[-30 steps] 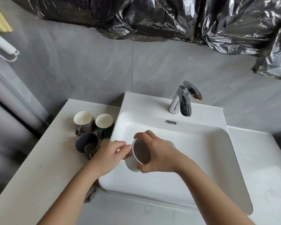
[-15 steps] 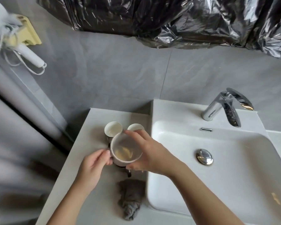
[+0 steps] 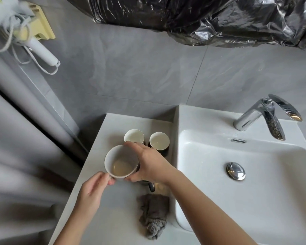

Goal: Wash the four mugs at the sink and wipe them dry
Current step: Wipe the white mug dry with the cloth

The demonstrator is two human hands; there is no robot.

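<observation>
A white mug [image 3: 121, 162] is upright over the counter, left of the sink. My right hand [image 3: 148, 165] grips its rim and right side. My left hand [image 3: 94, 188] pinches its handle at the lower left. Behind it two mugs with cream insides stand side by side, the left mug [image 3: 134, 136] and the right mug [image 3: 159, 140]. A dark mug is mostly hidden under my right hand; only its handle [image 3: 151, 186] shows. A grey cloth [image 3: 153, 215] lies crumpled on the counter near the front.
The white sink basin [image 3: 254, 200] fills the right side, with a chrome drain plug [image 3: 235, 171] and a chrome faucet [image 3: 265, 115] behind it. The white counter [image 3: 113, 218] runs along the left. A hair dryer [image 3: 41, 50] hangs on the grey wall.
Both hands carried the white mug from over the sink basin leftward to above the counter, near the other mugs. The view swung left with them.
</observation>
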